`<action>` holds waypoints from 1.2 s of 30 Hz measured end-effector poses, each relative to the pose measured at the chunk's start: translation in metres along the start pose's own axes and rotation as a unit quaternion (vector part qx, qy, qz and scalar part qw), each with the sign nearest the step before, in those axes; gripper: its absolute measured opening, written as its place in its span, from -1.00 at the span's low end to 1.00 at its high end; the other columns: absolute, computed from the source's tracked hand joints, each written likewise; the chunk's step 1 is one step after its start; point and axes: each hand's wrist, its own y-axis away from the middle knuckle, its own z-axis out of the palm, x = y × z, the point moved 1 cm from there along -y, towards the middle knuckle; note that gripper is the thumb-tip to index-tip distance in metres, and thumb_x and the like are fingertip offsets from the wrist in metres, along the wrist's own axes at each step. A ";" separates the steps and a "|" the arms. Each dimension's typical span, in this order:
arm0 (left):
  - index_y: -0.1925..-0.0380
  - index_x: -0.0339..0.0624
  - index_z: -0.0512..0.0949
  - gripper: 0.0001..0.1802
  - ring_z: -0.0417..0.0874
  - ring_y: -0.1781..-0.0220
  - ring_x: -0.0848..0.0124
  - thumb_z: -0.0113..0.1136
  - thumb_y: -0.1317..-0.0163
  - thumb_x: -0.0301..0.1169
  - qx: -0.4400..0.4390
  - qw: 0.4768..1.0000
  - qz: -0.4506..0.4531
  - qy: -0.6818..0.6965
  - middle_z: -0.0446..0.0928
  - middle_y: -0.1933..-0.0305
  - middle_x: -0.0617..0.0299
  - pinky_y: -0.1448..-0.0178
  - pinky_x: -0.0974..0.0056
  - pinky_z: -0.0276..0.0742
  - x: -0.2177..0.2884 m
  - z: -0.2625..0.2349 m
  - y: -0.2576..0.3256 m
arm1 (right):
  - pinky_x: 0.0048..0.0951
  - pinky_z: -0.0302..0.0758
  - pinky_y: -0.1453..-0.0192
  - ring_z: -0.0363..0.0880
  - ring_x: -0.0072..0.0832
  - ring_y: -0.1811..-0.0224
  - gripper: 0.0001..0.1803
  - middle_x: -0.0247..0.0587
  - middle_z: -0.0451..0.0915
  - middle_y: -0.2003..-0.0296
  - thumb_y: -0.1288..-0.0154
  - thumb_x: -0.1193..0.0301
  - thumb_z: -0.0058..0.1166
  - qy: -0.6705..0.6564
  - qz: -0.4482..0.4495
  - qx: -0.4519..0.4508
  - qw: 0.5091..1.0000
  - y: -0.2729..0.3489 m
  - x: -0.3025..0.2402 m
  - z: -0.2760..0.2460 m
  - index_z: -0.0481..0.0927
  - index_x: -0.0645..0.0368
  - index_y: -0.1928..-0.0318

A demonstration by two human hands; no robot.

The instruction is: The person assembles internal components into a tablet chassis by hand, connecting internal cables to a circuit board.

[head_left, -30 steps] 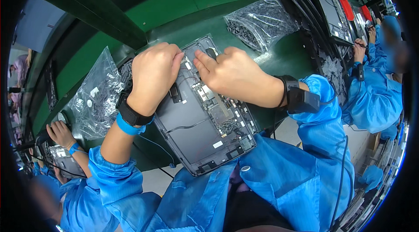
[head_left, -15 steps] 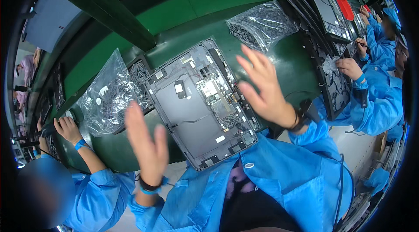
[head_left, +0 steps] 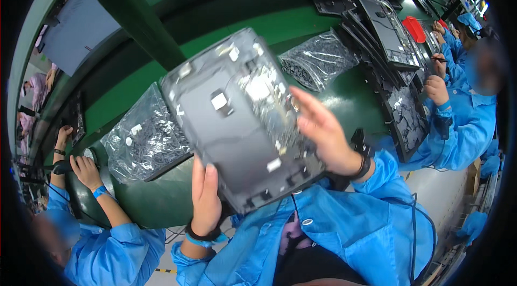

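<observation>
Between my two hands is a dark grey open device casing [head_left: 215,140], tablet-like, with a circuit board and white stickers along its right side. It looks raised off the green bench and is blurred by motion. My left hand [head_left: 205,197] grips its lower left edge, thumb on the inner face. My right hand [head_left: 326,135] closes on the right edge beside the circuit board. The fingers under the casing are hidden. A clear plastic bag [head_left: 151,132] of small dark parts lies left of the casing; a second clear bag [head_left: 318,60] of dark pieces lies beyond its right side.
Stacked dark casings [head_left: 385,27] and a red tray [head_left: 413,29] stand at the far right. A co-worker's hand [head_left: 437,91] is over a black tray [head_left: 406,119]. Another co-worker's hand [head_left: 86,172] rests at the left. A green post [head_left: 134,17] rises behind the bench.
My hands, apart from the casing before, have closed on its left and right edges. The casing has shifted a little to the left and appears lifted and larger.
</observation>
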 end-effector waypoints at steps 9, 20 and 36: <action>0.12 -0.27 0.56 -0.70 0.57 -0.02 0.14 0.14 -0.13 -0.43 -0.152 0.786 0.330 -0.500 0.59 0.08 0.08 -0.10 0.11 0.47 0.014 -0.015 -0.024 | -0.40 0.50 -0.13 0.59 -0.43 -0.02 -0.60 -0.22 0.63 0.01 -0.38 0.32 0.00 -0.019 0.084 0.013 0.996 -0.244 0.050 -0.175 0.53 0.27 -0.14; 0.69 -0.14 0.50 -0.89 0.54 0.52 0.33 0.20 0.20 -0.38 -0.133 0.485 0.489 -0.712 0.44 0.66 0.26 0.41 0.25 0.42 0.008 0.010 -0.109 | -0.37 0.43 0.02 0.46 -0.48 0.20 -0.59 -0.22 0.61 0.16 -0.28 0.42 0.06 0.226 -0.059 0.103 0.967 -0.360 0.095 -0.118 0.53 0.35 -0.11; 0.30 -0.12 0.56 -0.68 0.64 0.09 0.32 0.15 -0.02 -0.16 -0.228 0.591 0.429 -0.644 0.60 0.30 0.19 -0.03 0.26 0.54 0.018 0.060 -0.134 | -0.34 0.51 -0.07 0.59 -0.34 0.05 -0.26 -0.12 0.58 0.08 0.08 0.32 0.43 0.381 -0.173 -0.509 0.752 -0.116 -0.043 0.122 0.44 0.16 -0.17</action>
